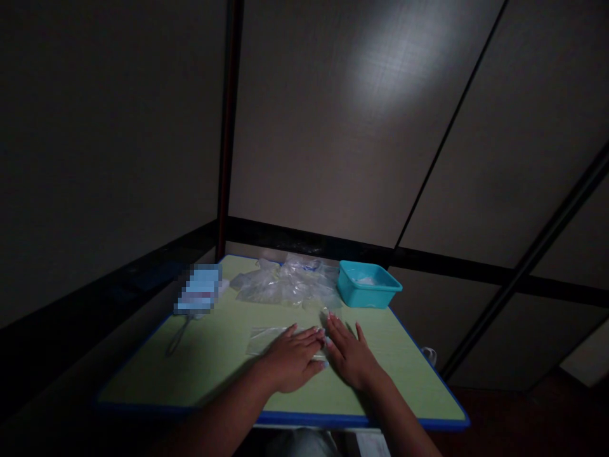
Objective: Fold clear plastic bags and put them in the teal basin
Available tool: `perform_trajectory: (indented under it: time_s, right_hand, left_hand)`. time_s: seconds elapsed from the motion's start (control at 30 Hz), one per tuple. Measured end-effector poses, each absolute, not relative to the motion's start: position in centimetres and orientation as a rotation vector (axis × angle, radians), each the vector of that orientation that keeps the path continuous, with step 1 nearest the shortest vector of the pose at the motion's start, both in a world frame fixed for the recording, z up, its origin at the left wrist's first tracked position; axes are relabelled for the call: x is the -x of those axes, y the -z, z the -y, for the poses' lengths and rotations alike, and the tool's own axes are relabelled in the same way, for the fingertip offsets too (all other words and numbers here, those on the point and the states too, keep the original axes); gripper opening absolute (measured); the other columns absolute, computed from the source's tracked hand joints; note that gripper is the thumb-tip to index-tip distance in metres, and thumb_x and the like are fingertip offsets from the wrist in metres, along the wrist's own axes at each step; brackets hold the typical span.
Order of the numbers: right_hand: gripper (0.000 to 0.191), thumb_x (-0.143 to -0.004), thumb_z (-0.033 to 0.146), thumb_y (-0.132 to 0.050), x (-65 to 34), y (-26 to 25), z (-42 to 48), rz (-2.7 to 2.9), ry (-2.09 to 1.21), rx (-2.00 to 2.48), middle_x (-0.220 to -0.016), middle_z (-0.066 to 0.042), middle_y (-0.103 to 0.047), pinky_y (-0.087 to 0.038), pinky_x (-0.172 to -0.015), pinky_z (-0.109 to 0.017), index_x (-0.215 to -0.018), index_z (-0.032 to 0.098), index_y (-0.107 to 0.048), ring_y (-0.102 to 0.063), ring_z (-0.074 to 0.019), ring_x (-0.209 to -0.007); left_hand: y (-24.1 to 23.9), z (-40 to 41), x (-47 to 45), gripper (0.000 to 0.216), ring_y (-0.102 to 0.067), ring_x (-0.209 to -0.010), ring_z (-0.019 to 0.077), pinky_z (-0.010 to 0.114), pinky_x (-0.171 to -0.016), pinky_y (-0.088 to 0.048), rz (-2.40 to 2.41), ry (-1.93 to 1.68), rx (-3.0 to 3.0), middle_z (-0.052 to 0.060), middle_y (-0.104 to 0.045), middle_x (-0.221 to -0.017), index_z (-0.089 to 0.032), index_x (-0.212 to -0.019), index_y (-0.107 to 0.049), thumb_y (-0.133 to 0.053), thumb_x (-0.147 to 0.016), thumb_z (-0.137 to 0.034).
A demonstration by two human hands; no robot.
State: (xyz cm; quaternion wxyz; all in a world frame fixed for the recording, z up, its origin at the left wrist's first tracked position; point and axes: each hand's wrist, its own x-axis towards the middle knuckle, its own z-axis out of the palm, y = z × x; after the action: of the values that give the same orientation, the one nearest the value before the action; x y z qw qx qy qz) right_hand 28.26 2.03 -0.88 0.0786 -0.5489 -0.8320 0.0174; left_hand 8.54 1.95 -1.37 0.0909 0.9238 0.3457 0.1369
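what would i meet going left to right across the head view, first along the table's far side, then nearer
Far side: pixelated light-blue item → crumpled clear plastic bags → teal plastic tub.
Nearer: left hand → right hand.

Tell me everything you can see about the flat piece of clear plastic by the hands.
The clear plastic piece looks thin, see-through and slightly shiny, with an oblong outline. It lies flat on the green tabletop, nearer the person than the crumpled plastic heap. The left hand covers part of it; the right hand is by its right end, contact unclear.
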Motion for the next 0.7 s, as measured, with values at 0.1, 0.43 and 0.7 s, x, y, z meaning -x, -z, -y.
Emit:
perform_trajectory:
  time_s: [0.1,0.43,0.7]
  right_hand:
    - [0.057,-0.09,0.051,-0.01,-28.1,1.1,-2.0,2.521,-0.074,1.701,-0.145,-0.003,-0.013,-0.005,-0.104,-0.053,-0.14,0.023,-0.01,-0.013,-0.0194,-0.133]
    - [0.055,-0.09,0.05,-0.008,-28.2,1.4,-1.9,2.547,0.005,1.728,-0.145,0.0,-0.012,-0.005,-0.104,-0.054,-0.14,0.026,-0.008,-0.011,-0.0192,-0.133]
    - [0.058,-0.09,0.049,-0.013,-27.3,0.9,-1.9,2.493,0.16,1.622,-0.145,0.0,-0.005,0.005,-0.104,-0.052,-0.14,0.022,-0.003,-0.004,-0.0181,-0.134]
  left_hand:
    - [1.7,-2.2,-8.5,0.049,-0.019,-0.132,0.0176,0.048,-0.106,-0.011,-1.008,-0.409,-2.738,0.003,-0.026,-0.143,-0.025,-0.135,-0.027,-0.026,-0.091,-0.047]
    - [-0.3,-1.1,-7.4,0.044,-0.026,-0.129,0.0212,0.045,-0.105,-0.01,-1.2,-0.806,-2.736,0.002,-0.038,-0.138,-0.029,-0.129,-0.038,-0.041,-0.087,-0.04]
    - [-0.2,-2.9,-1.3,0.026,-0.044,-0.103,0.0264,0.037,-0.088,-0.032,-2.085,-0.702,-2.256,0.012,-0.057,-0.099,-0.015,-0.089,-0.06,-0.047,-0.082,-0.036]
